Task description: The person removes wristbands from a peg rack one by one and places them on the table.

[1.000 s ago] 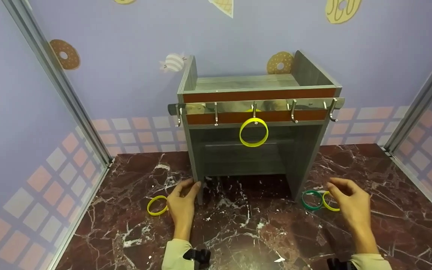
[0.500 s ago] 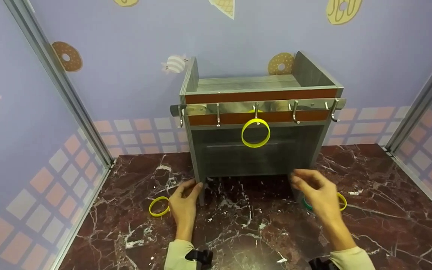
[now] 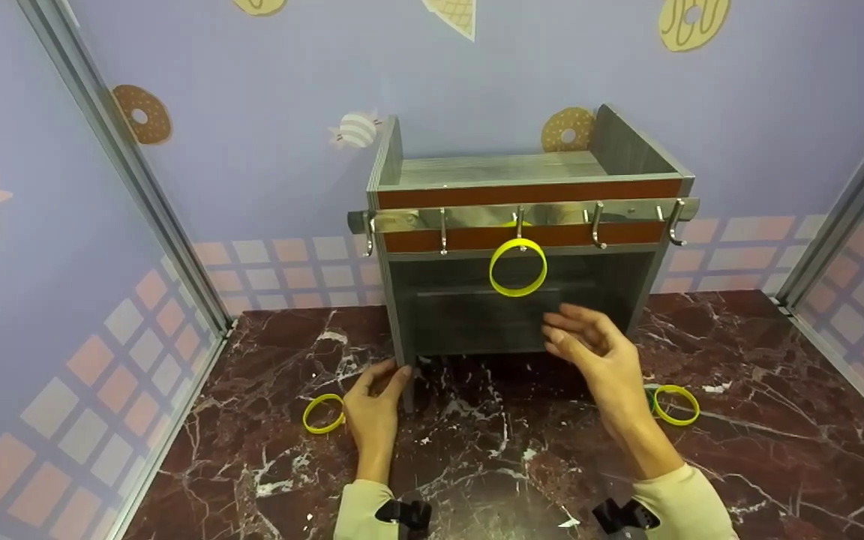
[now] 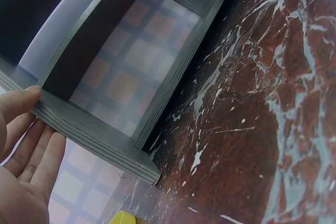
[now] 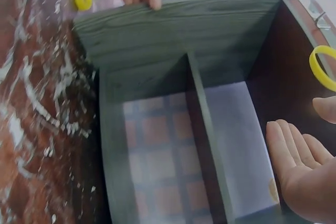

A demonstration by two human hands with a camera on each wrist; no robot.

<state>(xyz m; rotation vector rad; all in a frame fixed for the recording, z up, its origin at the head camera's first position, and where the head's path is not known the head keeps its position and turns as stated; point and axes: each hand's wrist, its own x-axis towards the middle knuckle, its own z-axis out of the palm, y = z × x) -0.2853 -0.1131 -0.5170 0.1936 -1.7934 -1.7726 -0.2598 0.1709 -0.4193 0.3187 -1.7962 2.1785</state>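
A grey wooden rack [image 3: 499, 169] stands on the marble-look table. My left hand [image 3: 373, 412] grips the lower front edge of its left side panel [image 4: 94, 140], thumb on one face and fingers on the other in the left wrist view. A yellow ring [image 3: 517, 293] hangs from the middle hook of the metal hook rail [image 3: 409, 220]. Just below and right of this ring, my right hand [image 3: 608, 375] is held in front of the rack, holding nothing. Its fingers [image 5: 289, 145] are loosely extended in the right wrist view.
Another yellow ring [image 3: 323, 431] lies left of my left hand. On the right, a yellow ring [image 3: 676, 422] lies beside a green ring [image 3: 650, 397], mostly hidden by my right forearm. Patterned walls [image 3: 252, 150] enclose the table at the back and sides.
My right hand has moved left and up from above the rings on the right to in front of the rack. My left hand stays on the side panel; the view has shifted slightly.
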